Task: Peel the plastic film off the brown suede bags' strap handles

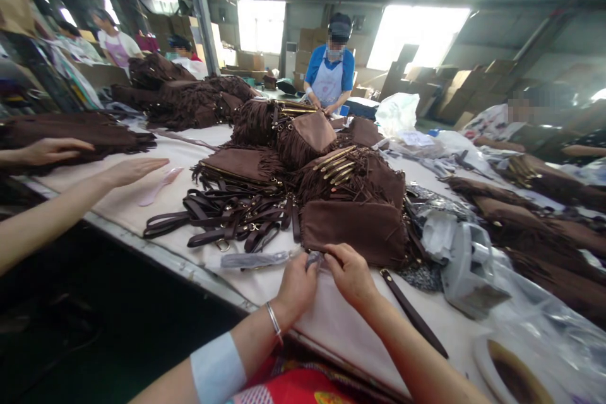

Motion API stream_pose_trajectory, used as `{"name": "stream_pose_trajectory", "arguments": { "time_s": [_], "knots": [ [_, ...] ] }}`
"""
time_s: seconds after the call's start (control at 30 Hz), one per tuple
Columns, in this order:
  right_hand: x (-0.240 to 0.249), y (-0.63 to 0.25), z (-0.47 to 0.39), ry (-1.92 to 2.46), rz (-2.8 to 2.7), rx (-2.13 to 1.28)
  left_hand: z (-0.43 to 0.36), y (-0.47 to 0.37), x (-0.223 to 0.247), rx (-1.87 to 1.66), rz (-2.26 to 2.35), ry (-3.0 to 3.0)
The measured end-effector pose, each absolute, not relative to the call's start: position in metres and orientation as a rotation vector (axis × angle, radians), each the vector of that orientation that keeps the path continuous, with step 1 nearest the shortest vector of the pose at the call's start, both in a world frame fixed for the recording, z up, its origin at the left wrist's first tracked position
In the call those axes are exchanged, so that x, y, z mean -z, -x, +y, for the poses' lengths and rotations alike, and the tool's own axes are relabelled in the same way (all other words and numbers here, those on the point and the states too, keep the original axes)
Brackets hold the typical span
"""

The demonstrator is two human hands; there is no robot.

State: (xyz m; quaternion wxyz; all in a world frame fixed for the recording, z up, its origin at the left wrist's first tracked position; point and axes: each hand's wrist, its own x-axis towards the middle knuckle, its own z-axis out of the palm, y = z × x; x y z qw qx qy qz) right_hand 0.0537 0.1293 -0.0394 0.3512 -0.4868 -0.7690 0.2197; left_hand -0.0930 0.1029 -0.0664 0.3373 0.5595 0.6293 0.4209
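My left hand (299, 284) is closed at the table's near edge, thumb and fingers pinching a bit of thin plastic. My right hand (351, 274) meets it from the other side, its bent fingers pinching the same plastic. A long strip wrapped in clear plastic (255, 259) runs leftward from my left hand; its contents are hard to make out. Just beyond my hands lies a brown fringed bag (353, 233). Dark leather straps (227, 214) with metal clips lie tangled to the left. A single dark strap (414, 314) rests to the right of my right hand.
More brown fringed bags (189, 98) are heaped across the white-covered table (118, 208). A co-worker's hands (127, 173) reach in at left, near a pink comb (161, 187). On the right are a white dispenser-like object (471, 259), a tape roll (483, 360) and plastic sheeting. Another person (330, 72) stands opposite.
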Motion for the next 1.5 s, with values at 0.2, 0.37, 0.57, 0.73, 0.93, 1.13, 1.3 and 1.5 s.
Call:
{"name": "stream_pose_trajectory", "arguments": {
  "time_s": [0.2,0.37,0.57,0.73,0.93,1.13,1.3,1.5],
  "knots": [
    [0.035,-0.044,0.131,1.297,-2.161,-0.544,0.087,0.094,0.069,-1.045,1.694,-1.733],
    [0.032,-0.049,0.134,1.335,-2.238,-0.593,0.080,0.091,0.073,-0.975,1.725,-1.842],
    [0.035,-0.044,0.126,1.414,-2.254,-0.340,0.082,0.091,0.071,-0.902,1.734,-1.827],
    [0.038,-0.051,0.120,1.273,-2.119,-0.239,0.092,0.093,0.054,-0.932,1.550,-1.246],
    [0.047,-0.066,0.098,1.277,-1.974,-0.495,0.100,0.103,0.034,-0.654,0.997,-0.189],
    [0.057,-0.049,0.092,1.330,-1.801,-0.822,0.098,0.107,0.030,-0.514,0.671,0.049],
    [0.056,-0.045,0.094,1.409,-1.704,-0.832,0.094,0.110,0.028,-0.491,0.605,0.084],
    [0.059,-0.050,0.086,1.478,-1.949,-0.494,0.085,0.099,0.036,-0.468,0.752,-0.076]
  ]
}}
